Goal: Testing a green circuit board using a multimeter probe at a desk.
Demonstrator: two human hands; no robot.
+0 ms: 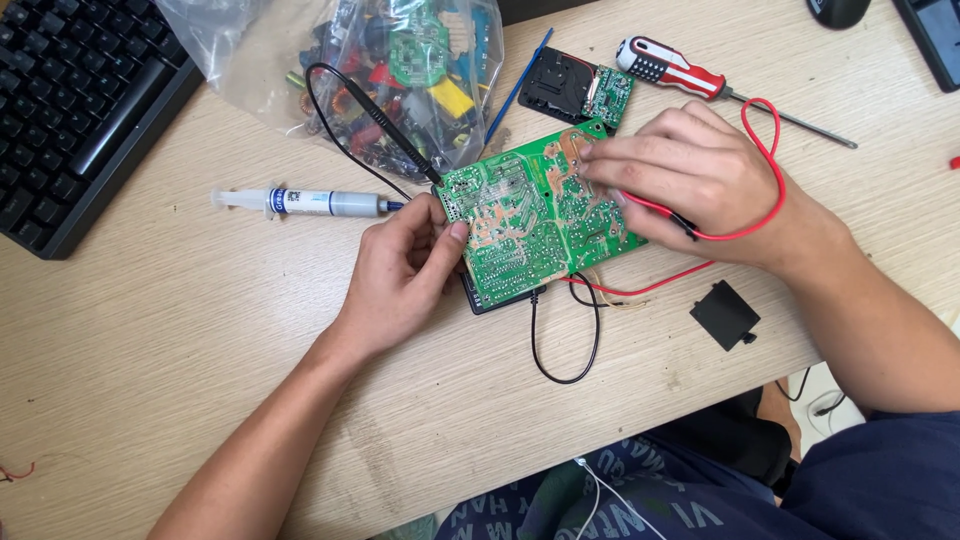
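Observation:
A green circuit board (530, 215) lies solder side up in the middle of the wooden desk (200, 330). My left hand (405, 270) grips its left edge, thumb on top. A black test probe (385, 130) touches the board's upper left corner next to that hand. My right hand (690, 180) rests over the board's right part, fingers curled on a red test probe (655, 208) whose tip is hidden under the fingers. The red lead (770, 170) loops over my right wrist.
A syringe (310, 203) lies left of the board. A clear bag of electronic parts (400, 60) sits behind it. A red-handled screwdriver (680, 70), a small black module (575, 88), a black plastic piece (724, 315) and a keyboard (70, 100) surround the work spot.

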